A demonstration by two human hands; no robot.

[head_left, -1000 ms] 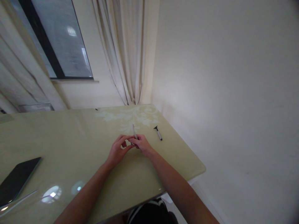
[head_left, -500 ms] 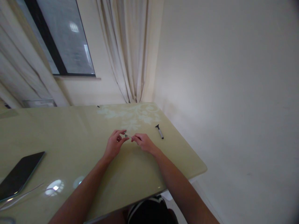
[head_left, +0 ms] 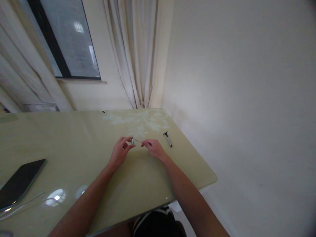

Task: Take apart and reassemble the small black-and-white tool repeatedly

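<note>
My left hand pinches a small razor blade cartridge upright by its ends, between thumb and fingertips. My right hand is closed around a thin pale stick that looks like a cotton swab. The stick's tip points left at the cartridge, with a small gap between them. To the right of my right hand lies a razor with a grey and black handle and a narrow dark head.
The pale green glossy table has its right edge near the wall. A dark tablet and a white cable lie at the left. Near the far edge is a small black piece. Curtains hang behind.
The stick in my right hand has drawn back right, away from the cartridge. My left hand has turned the cartridge slightly, so its long face now shows.
</note>
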